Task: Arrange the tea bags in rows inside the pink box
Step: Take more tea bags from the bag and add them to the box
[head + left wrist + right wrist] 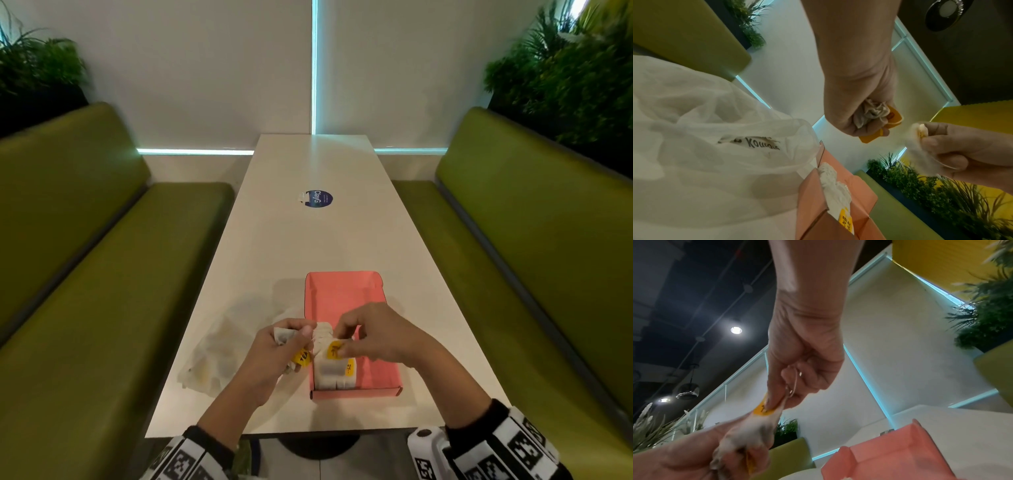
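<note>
The pink box (342, 294) lies open on the white table (308, 240), with a row of white tea bags (334, 373) with yellow tags in its near left corner. My left hand (299, 339) hovers by the box's left wall and grips a crumpled bunch of tea bags (869, 112). My right hand (342, 342) is over the box and pinches one tea bag (334, 350) by its yellow tag (763, 410). That bag stretches between the two hands, just above the row. The far part of the box shows bare pink floor.
A thin clear plastic bag (219, 349) lies crumpled on the table left of the box. A round blue sticker (318, 199) sits mid-table. Green benches (102, 274) flank both long sides, with plants behind them.
</note>
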The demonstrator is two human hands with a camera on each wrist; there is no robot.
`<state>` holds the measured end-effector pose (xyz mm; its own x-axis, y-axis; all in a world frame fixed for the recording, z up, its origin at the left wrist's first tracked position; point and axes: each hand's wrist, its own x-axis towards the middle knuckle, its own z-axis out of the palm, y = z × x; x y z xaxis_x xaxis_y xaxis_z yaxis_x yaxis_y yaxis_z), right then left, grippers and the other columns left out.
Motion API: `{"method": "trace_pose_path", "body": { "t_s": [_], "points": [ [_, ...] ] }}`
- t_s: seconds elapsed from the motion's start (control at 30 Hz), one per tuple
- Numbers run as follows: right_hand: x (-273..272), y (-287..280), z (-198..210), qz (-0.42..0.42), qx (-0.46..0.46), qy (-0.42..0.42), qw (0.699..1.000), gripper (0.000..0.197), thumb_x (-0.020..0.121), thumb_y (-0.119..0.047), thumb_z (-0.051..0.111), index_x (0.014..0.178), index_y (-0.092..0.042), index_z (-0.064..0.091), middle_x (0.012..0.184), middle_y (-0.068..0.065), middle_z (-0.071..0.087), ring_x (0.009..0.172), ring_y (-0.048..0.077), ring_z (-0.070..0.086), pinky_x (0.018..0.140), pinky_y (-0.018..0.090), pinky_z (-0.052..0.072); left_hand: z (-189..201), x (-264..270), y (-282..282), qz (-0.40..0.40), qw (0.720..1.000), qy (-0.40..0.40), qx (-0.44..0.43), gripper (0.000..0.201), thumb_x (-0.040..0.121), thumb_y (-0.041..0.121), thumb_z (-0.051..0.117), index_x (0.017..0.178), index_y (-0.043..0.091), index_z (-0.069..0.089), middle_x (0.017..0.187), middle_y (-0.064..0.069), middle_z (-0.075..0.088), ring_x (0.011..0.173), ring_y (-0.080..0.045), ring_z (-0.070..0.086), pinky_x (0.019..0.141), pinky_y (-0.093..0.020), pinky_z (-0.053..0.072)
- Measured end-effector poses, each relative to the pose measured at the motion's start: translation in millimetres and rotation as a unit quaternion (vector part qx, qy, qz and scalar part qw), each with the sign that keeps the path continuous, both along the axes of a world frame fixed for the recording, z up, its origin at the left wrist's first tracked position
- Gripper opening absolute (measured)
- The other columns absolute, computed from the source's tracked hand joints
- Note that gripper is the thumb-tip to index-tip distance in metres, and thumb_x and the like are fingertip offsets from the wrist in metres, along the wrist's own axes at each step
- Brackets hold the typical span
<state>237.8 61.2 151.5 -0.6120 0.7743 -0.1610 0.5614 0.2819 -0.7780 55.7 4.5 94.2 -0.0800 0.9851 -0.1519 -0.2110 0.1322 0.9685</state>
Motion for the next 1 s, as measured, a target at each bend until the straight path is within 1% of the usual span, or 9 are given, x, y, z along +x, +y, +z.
{"method": "trace_pose_path", "body": {
  "t_s": [0.13,0.2,0.3,0.43,0.5,0.63,0.8,0.9,1.0],
  "points": [
    [1,0,0,-0.004,0.005,0.011,1.000,0.010,0.075,-0.007,0.075,0.085,-0.008,0.072,0.074,-0.008,0.063,0.060,-0.008,0.052,0.062,0.010,0.038,9,4,-2,-0.045,0.997,0.065,0.004,0.034,0.071,0.033,0.066,0.090,0.006,0.070,0.069,0.004,0.066,0.059,-0.009,0.058,0.052,-0.021,0.044],
    [-1,-2,1,0.000,-0.010,0.019,1.000,0.010,0.074,-0.009,0.076,0.083,-0.011,0.071,0.072,-0.008,0.064,0.061,-0.006,0.052,0.062,0.012,0.039,12,8,-5,-0.082,0.990,0.114,0.013,0.029,0.068,0.035,0.070,0.086,0.013,0.073,0.073,0.006,0.070,0.065,-0.004,0.062,0.056,-0.016,0.045],
    [-1,-4,2,-0.024,-0.003,0.028,0.999,0.019,0.070,-0.019,0.081,0.083,-0.017,0.067,0.077,-0.007,0.064,0.066,0.000,0.053,0.061,0.015,0.041,13,12,-6,-0.085,0.984,0.154,0.030,0.014,0.076,0.026,0.074,0.076,0.012,0.073,0.072,0.002,0.072,0.066,-0.009,0.062,0.053,-0.014,0.043],
    [4,-4,4,-0.063,-0.017,0.045,0.997,0.030,0.071,-0.015,0.080,0.093,-0.020,0.061,0.087,-0.007,0.063,0.048,-0.001,0.043,0.055,0.017,0.039,13,15,-5,-0.082,0.984,0.152,0.040,0.016,0.084,0.024,0.067,0.082,0.010,0.074,0.083,-0.004,0.075,0.080,-0.025,0.064,0.064,-0.019,0.048],
    [9,-4,5,-0.063,-0.026,0.054,0.996,0.031,0.072,-0.008,0.078,0.097,-0.016,0.062,0.088,-0.007,0.064,0.044,-0.001,0.042,0.054,0.017,0.039,14,17,-7,-0.068,0.986,0.147,0.041,0.014,0.086,0.022,0.065,0.082,0.014,0.075,0.083,-0.005,0.075,0.073,-0.018,0.062,0.063,-0.017,0.047],
    [12,-5,6,-0.058,-0.016,0.095,0.994,0.016,0.077,-0.003,0.073,0.079,-0.017,0.065,0.076,-0.004,0.062,0.048,-0.003,0.046,0.054,0.013,0.041,13,18,-8,-0.034,0.988,0.148,0.033,0.011,0.085,0.021,0.066,0.083,0.019,0.077,0.072,0.000,0.072,0.063,-0.006,0.058,0.058,-0.015,0.046],
    [9,-8,4,-0.041,-0.010,0.094,0.995,0.011,0.079,-0.005,0.071,0.077,-0.016,0.068,0.073,-0.008,0.063,0.051,-0.004,0.047,0.054,0.012,0.039,13,20,-9,-0.041,0.984,0.157,0.069,0.017,0.083,0.021,0.069,0.098,0.029,0.071,0.072,0.011,0.068,0.072,-0.004,0.064,0.063,-0.017,0.050],
    [6,-5,1,-0.135,0.046,0.125,0.982,0.013,0.078,-0.004,0.070,0.073,-0.016,0.068,0.068,-0.011,0.062,0.052,-0.003,0.049,0.054,0.012,0.041,12,19,-8,-0.017,0.975,0.201,0.090,0.015,0.082,0.023,0.071,0.093,0.032,0.070,0.066,0.009,0.065,0.067,-0.004,0.061,0.058,-0.014,0.046],
    [8,-2,4,-0.198,0.087,0.133,0.967,0.012,0.077,-0.007,0.071,0.072,-0.018,0.068,0.067,-0.012,0.062,0.051,-0.003,0.048,0.056,0.015,0.041,12,15,-7,0.014,0.969,0.228,0.098,0.034,0.077,0.032,0.073,0.110,0.038,0.063,0.070,-0.007,0.061,0.067,-0.006,0.060,0.063,-0.011,0.046]
  ]
}}
